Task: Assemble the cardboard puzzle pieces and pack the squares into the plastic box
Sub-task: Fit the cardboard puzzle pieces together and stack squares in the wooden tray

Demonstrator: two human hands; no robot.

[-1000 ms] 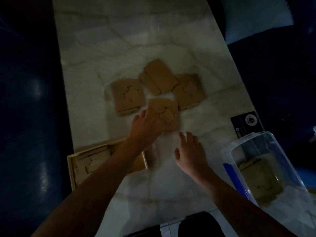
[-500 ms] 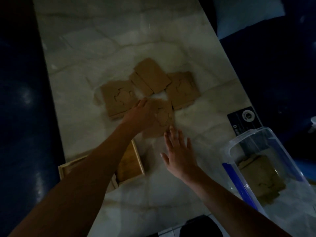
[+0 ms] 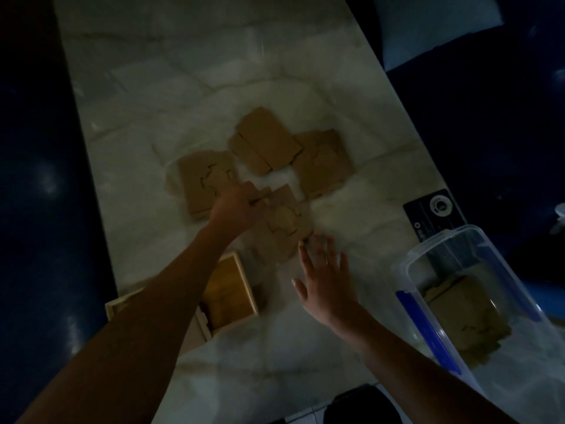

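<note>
- left hand [image 3: 237, 206] curled onto the near puzzle square [image 3: 284, 221] at table centre
- right hand [image 3: 324, 280] flat, fingers spread, at its 5 o'clock corner
- I'd slide it flat, then lift toward plastic box [image 3: 477, 240] at 4 o'clock

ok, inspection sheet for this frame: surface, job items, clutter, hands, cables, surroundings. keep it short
Surface: pale marble-look table, dimly lit.
Job's things: four cardboard squares; nearest square under the hands, left square, far square overlapping the right square. Clear plastic box at right, open, cardboard square inside.
Clutter: wooden tray at near left, partly under the forearm; black card beside the box.
Hands: left hand grips the nearest square's far-left edge; right hand flat, fingertips at its near-right corner.
Cables: nothing seen.
Surroundings: dark; a pale cloth-like patch at upper right.
</note>
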